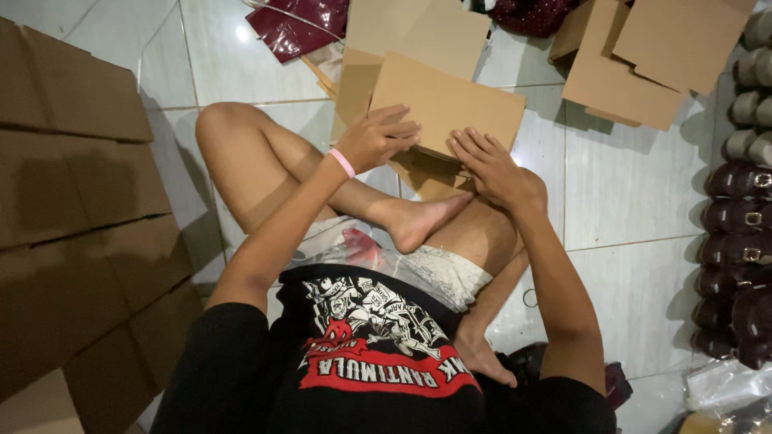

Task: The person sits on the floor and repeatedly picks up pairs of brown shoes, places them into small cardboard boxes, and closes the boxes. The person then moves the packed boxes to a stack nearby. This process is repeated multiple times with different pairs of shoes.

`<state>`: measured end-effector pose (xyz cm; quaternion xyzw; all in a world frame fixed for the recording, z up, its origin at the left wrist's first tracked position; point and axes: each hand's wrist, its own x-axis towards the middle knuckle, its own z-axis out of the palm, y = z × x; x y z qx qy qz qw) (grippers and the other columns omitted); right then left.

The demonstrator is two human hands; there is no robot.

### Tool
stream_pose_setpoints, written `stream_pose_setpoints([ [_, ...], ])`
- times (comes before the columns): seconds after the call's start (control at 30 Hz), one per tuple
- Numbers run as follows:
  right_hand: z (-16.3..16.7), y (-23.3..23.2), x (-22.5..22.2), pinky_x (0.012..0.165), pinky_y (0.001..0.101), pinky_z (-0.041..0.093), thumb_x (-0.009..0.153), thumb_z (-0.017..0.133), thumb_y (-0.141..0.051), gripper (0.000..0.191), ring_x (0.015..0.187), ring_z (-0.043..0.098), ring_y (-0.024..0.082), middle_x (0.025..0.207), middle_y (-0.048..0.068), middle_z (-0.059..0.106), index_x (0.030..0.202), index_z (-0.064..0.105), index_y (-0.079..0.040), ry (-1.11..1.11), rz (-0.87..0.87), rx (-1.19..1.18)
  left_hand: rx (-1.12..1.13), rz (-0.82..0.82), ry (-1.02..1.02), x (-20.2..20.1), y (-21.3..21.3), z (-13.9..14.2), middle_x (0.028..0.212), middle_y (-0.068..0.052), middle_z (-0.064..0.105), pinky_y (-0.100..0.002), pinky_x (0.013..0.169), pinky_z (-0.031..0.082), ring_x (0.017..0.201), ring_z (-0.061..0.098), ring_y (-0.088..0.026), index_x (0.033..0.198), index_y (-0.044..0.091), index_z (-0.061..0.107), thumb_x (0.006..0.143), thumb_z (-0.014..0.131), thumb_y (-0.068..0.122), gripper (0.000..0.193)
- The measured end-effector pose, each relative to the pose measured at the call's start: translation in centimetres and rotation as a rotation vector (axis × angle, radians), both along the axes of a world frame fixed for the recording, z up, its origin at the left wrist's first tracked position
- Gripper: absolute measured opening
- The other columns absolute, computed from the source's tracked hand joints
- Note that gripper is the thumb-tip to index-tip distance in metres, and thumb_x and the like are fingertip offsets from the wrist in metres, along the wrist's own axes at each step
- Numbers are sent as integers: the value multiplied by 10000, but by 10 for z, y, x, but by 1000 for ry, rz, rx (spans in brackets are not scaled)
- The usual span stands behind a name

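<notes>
Far left: stack of folded brown cartons (72,201) against the frame edge, standing on white tiled floor (635,185).

Centre-left: left hand (374,138), pink wristband (342,162) at the wrist, lying on the near-left part of a flat cardboard sheet (458,104). Fingers bent and curled over the sheet's surface, tips pressing down; thumb hidden, so grip around the edge cannot be told.

Centre: cardboard sheet tilted, held just above crossed bare legs, lower edge near the knee and the bare foot (418,221). More cardboard beneath and behind it, partly covered.

Centre-right: right hand (492,167) at the sheet's lower right edge, fingers stretched out nearly straight and spread flat, tips touching the cardboard; palm resting on the leg. Nothing enclosed in it.

Upper middle: dark red glossy bag (299,24) on the floor beyond the sheet.

Upper right: loose cardboard pieces (643,60), overlapping, well apart from both hands.

Far right: rows of dark shoes (736,241) along the frame edge, grey ones above them.
</notes>
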<state>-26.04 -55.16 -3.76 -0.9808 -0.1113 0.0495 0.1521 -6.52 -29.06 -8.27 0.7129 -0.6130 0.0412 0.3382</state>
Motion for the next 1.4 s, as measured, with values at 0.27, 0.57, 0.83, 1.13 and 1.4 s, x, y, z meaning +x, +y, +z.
stream_pose_setpoints([
  [0.27,3,1,-5,1236,480,286,831,658,-50,845,1529,327,277,1654,82,361,1600,309,-94,49,60,-19,-71,81,-376,-7,3,-6,1294,124,675,-762,1101,249,1329,567,-218,1146,237,766,887,695,194,273],
  [0.57,-8,11,-6,1241,418,324,890,644,-110,782,1537,364,184,1675,36,375,1616,353,-86,-139,93,-271,-119,63,-469,-13,6,-12,1355,-71,693,-437,1162,468,1309,615,-237,1263,34,715,926,643,104,352],
  [0.83,-16,23,23,1198,461,274,822,708,-537,890,1430,370,388,1562,177,377,1523,421,-70,-180,-183,127,-201,224,-38,-32,0,-11,1226,-87,743,-419,1052,515,1150,691,-256,1180,50,746,834,660,56,356],
  [1.13,11,53,123,1123,515,369,384,925,-509,1194,1347,441,383,1370,166,521,1433,498,-129,-77,-288,-66,-286,739,970,-105,63,-9,1515,-187,491,-430,1126,432,1375,503,-340,1536,62,394,854,763,391,842],
  [1.4,140,189,71,1283,498,270,664,924,-307,1169,1542,257,344,1601,196,223,1572,235,-47,-278,114,549,-1019,875,700,-96,110,102,1634,-224,331,-455,1296,340,1533,361,-317,1678,4,105,776,872,312,1224],
])
